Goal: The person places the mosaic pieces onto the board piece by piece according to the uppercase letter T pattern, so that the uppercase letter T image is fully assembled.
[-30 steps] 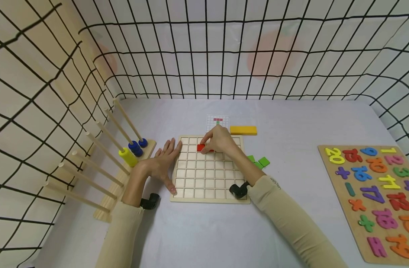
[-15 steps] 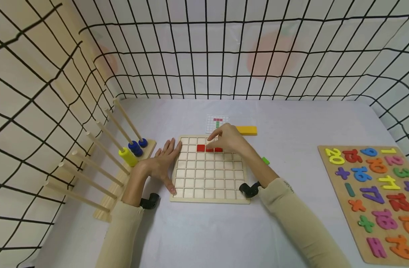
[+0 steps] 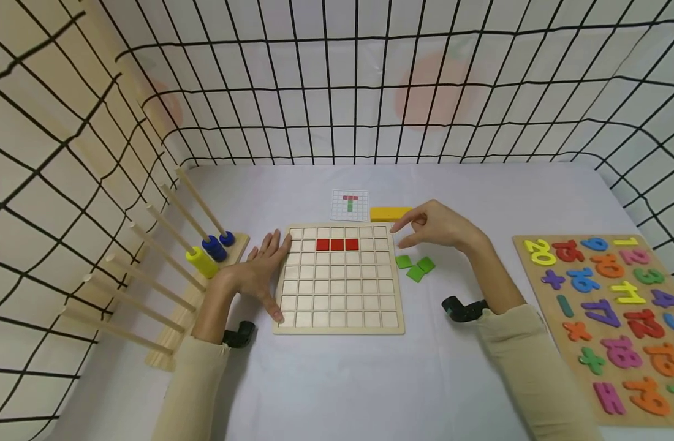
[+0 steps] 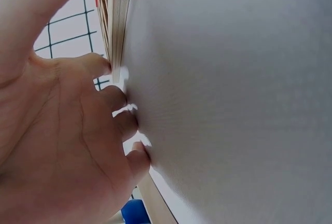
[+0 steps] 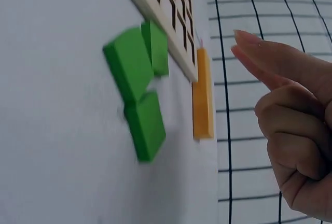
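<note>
Right fingers (image 3: 408,218) partly hide the yellow bar (image 3: 385,214).

Wooden peg rack (image 3: 187,317), colourful number board (image 3: 578,311), black wire mesh (image 3: 356,87)

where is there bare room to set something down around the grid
Bare cloth lies on the near side of the grid board, between the sleeves, and beyond the card and yellow bar, up to the mesh. It is crowded left of the grid board, with the left hand beside the bead rack, and right of it, by the green tiles and right hand.
</note>
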Tool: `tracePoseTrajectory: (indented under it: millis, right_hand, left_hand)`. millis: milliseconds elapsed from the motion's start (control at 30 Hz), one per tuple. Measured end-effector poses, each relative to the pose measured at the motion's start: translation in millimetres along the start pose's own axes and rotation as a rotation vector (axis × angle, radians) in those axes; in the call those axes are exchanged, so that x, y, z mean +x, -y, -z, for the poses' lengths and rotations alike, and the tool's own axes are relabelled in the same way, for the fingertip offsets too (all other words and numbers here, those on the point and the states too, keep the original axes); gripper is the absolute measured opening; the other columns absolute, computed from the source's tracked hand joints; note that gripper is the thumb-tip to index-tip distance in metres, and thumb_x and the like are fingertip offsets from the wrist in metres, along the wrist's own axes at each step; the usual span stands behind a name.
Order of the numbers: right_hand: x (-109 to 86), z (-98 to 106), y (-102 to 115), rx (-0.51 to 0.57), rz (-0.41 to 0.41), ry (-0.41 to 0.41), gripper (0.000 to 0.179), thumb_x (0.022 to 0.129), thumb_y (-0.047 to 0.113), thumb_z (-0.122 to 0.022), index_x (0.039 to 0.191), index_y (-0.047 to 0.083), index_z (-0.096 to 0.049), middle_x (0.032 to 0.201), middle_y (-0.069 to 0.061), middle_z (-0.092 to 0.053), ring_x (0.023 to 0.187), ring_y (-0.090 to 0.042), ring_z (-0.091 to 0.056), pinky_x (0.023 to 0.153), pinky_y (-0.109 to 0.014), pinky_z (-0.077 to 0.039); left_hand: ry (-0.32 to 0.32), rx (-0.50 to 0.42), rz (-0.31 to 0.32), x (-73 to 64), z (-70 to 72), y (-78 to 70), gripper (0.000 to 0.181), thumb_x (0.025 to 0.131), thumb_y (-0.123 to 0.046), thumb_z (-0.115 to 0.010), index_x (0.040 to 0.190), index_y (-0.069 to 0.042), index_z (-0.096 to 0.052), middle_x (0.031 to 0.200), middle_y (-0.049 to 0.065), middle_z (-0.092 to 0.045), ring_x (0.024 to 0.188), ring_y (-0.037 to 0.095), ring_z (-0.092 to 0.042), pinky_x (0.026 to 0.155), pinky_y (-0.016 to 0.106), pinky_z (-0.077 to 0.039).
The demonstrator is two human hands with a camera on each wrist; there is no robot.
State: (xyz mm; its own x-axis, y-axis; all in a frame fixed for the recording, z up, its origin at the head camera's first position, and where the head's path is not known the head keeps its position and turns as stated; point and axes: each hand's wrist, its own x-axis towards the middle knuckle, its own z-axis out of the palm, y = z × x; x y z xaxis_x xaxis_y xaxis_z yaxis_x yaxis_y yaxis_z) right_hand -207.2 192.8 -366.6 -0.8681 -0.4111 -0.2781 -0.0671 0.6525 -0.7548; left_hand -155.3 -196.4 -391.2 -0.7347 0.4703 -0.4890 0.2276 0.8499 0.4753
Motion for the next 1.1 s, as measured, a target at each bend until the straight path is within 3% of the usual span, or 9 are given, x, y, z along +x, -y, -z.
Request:
tracePoseTrajectory:
  millis: [400,600,767,1100]
  right_hand:
    - [-15.6,20.2,-42.2,-0.036,-0.084,0.178,0.042,0.078,0.013,-0.089,0.118,0.007,-0.077,0.061,0.004,-0.033,0.059,-0.01,-0.031,0.063,-0.028,-0.026]
    - [-17.3,19.5,-56.5,0.027,-0.126,0.214,0.045,0.076,0.008,-0.089,0.119,0.002,-0.075,0.06,0.005,-0.034,0.053,-0.008,-0.029,0.054,-0.022,-0.024]
    - [-17.7,19.2,-61.5,0.069,-0.133,0.229,0.045,0.075,0.004,-0.089,0.117,-0.001,-0.074,0.06,0.006,-0.034,0.053,-0.006,-0.029,0.051,-0.02,-0.023]
    - [-17.9,16.7,-63.0,0.031,-0.106,0.194,0.04,0.075,0.004,-0.089,0.112,-0.001,-0.076,0.06,0.005,-0.036,0.057,-0.007,-0.033,0.059,-0.023,-0.029]
  left_hand:
    - [-0.001,-0.002,-0.002,-0.3,-0.7,1.3,0.164,0.055,-0.041,-0.103,0.164,-0.004,0.015,0.167,0.024,0.031,0.157,0.043,0.026,0.129,0.063,0.006]
    - [0.003,-0.001,0.001,-0.4,0.3,0.4,0.164,0.055,-0.042,-0.103,0.164,-0.005,0.015,0.167,0.024,0.031,0.157,0.043,0.027,0.129,0.063,0.006]
    - [0.005,0.004,0.003,-0.3,1.2,-1.0,0.164,0.055,-0.042,-0.103,0.164,-0.005,0.015,0.167,0.024,0.031,0.157,0.043,0.027,0.129,0.063,0.006]
    - [0.004,-0.003,0.002,0.2,0.1,-1.3,0.164,0.055,-0.041,-0.103,0.164,-0.004,0.015,0.167,0.025,0.031,0.156,0.043,0.027,0.129,0.064,0.006]
